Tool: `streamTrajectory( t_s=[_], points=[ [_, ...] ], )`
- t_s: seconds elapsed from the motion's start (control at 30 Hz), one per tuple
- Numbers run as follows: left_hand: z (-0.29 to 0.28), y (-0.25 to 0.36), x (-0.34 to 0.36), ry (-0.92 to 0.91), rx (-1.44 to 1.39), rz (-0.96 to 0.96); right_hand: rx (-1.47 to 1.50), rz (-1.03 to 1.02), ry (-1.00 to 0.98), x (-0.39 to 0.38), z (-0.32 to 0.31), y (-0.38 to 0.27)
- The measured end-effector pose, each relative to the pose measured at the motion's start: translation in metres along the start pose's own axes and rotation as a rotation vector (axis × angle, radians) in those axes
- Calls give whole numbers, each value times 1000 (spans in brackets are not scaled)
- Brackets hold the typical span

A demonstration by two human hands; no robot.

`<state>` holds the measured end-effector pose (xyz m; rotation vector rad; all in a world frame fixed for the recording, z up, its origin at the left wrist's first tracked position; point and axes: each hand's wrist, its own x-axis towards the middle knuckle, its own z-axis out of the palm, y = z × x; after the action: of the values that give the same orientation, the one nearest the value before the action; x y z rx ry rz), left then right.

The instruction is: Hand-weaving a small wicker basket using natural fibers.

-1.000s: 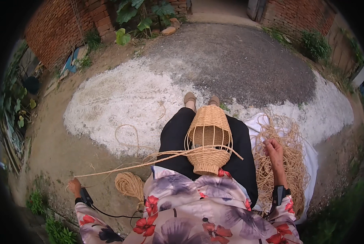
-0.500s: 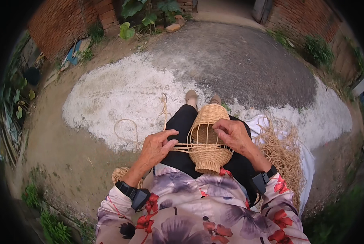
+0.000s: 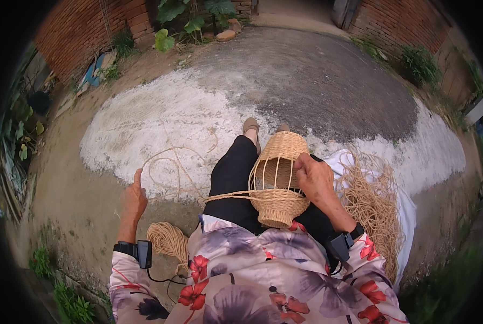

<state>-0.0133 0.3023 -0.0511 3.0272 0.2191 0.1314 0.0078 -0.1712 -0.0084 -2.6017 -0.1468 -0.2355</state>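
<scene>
A tan woven basket (image 3: 280,204) rests across my lap, with woven bands at both ends and bare upright stakes round an open middle. Close against those stakes is my right hand (image 3: 316,181), its fingers bent together on the basket's right side; the fingertips are partly hidden. From the basket's left side a twisted straw cord (image 3: 228,195) runs out over my thigh. Well off to the left, my left hand (image 3: 132,201) is closed on a thin stretch of it, index finger pointing up. Loose loops of the cord hang beyond this hand.
A coiled bundle of cord (image 3: 167,241) lies on the ground by my left side. To the right, a tangled heap of cord (image 3: 368,210) lies on a white cloth (image 3: 407,224). Brick walls (image 3: 71,40) and leafy plants stand farther off.
My left hand has swung away from the basket to the left, drawing the cord out. The right hand has stayed near the stakes, its fingers now more curled, and the basket has shifted slightly.
</scene>
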Motion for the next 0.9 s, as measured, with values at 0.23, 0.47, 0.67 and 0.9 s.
streamTrajectory(
  t_s=[0.23, 0.47, 0.67, 0.9],
  points=[
    [-78, -3, -16, 156, -77, 277, 147, 63, 172, -8, 16, -1],
    [-143, 143, -26, -544, -1189, 494, 266, 72, 315, -20, 29, 0],
    [-35, 245, 2, -887, -1500, 324, 333, 55, 349, -31, 32, -5],
    [-16, 278, 3, 56, -738, 663, 451, 83, 398, -35, 27, -5]
  ],
)
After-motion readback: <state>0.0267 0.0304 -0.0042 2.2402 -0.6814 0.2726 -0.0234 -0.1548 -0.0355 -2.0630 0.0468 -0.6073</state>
